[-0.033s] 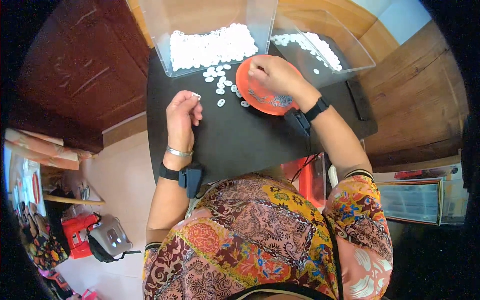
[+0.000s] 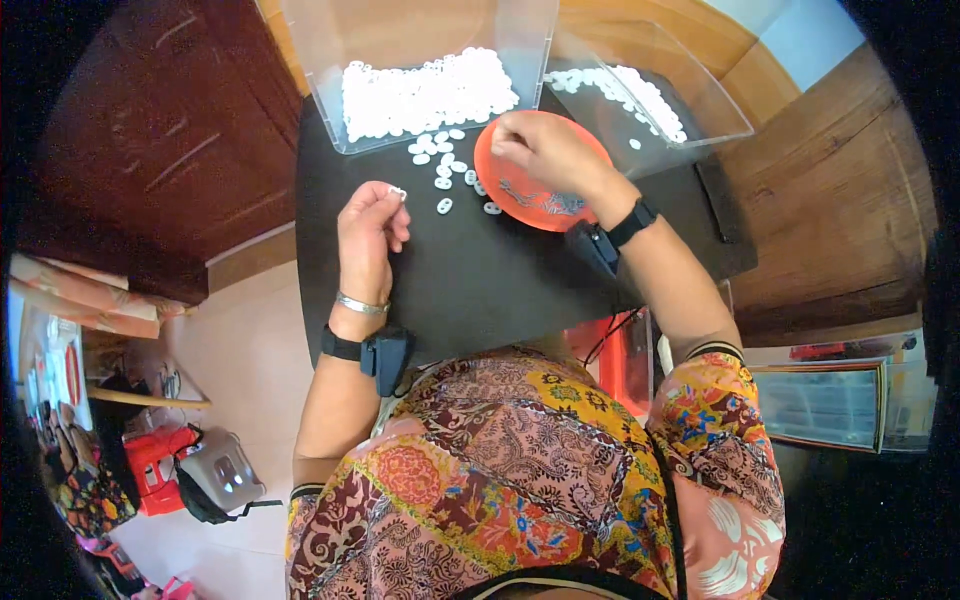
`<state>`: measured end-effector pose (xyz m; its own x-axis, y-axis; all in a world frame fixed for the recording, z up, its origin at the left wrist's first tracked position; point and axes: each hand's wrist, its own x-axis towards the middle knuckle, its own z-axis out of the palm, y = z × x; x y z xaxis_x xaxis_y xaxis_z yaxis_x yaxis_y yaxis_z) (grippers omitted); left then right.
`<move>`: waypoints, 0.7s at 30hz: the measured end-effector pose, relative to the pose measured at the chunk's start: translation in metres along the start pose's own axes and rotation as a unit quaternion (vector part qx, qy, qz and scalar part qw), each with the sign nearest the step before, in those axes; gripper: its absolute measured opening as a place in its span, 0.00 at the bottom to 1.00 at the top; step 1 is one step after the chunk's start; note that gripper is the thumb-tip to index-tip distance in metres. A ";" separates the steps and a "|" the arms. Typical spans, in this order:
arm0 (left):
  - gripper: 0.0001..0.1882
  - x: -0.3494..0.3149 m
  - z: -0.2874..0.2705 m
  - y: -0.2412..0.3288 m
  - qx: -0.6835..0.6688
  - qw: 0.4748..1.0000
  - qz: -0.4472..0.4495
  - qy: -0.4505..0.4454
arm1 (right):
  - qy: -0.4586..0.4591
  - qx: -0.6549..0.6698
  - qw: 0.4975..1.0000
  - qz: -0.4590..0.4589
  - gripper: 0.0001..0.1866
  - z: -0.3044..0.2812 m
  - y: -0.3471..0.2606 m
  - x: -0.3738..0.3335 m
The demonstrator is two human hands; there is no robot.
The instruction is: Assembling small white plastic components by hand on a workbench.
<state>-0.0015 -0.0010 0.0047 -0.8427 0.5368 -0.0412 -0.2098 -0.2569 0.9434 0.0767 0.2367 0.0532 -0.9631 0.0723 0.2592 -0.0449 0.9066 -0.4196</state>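
Note:
My left hand (image 2: pixel 368 228) is raised over the left part of the dark table, its thumb and forefinger closed on a small white plastic piece (image 2: pixel 398 193). Over the orange plate (image 2: pixel 484 165) is my right hand (image 2: pixel 548 150), fingers curled in; whatever they hold is hidden. The plate carries a heap of thin grey metal pieces (image 2: pixel 566 203), like small nails or screws. Between my hands lie several loose white oval pieces (image 2: pixel 444 206), some showing two dark holes.
A clear plastic box (image 2: pixel 420 30) at the back holds a large heap of white pieces. To its right is another clear box (image 2: pixel 735 132), with more white pieces (image 2: pixel 640 95) seen through it. The dark table (image 2: pixel 460 290) has a rounded left edge.
My right hand has shifted very slightly to the left over the plate. My left hand keeps its hold on the white piece.

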 end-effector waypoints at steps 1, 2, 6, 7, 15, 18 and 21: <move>0.04 0.000 0.000 -0.002 0.009 1.000 -0.007 -0.001 | 0.000 0.089 0.996 -0.003 0.07 0.005 -0.011 0.003; 0.04 0.000 -0.001 -0.005 0.001 1.000 -0.005 -0.009 | -0.001 0.178 0.984 -0.006 0.05 0.008 -0.023 0.005; 0.05 0.001 -0.001 -0.004 0.017 1.000 -0.016 -0.020 | 0.000 0.273 0.961 -0.051 0.03 0.025 -0.055 0.011; 0.05 0.001 -0.001 -0.004 0.015 0.999 -0.017 -0.022 | 0.015 0.278 0.958 -0.071 0.04 0.030 -0.059 0.011; 0.06 -0.003 0.005 0.000 -0.010 1.000 -0.004 0.007 | 0.005 0.267 0.963 -0.041 0.06 0.049 -0.065 0.009; 0.06 -0.005 0.007 0.001 -0.023 1.000 -0.019 -0.006 | 0.000 0.286 0.957 -0.045 0.06 0.056 -0.062 0.009; 0.06 -0.005 0.007 0.001 -0.007 0.999 -0.038 -0.016 | 0.001 0.278 0.960 -0.036 0.07 0.055 -0.064 0.009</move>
<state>0.0057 0.0015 0.0075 -0.8073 0.5813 -0.1017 -0.2800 -0.2258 0.9331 0.0568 0.1563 0.0349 -0.9516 0.0192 0.3069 -0.2470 0.5467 -0.8001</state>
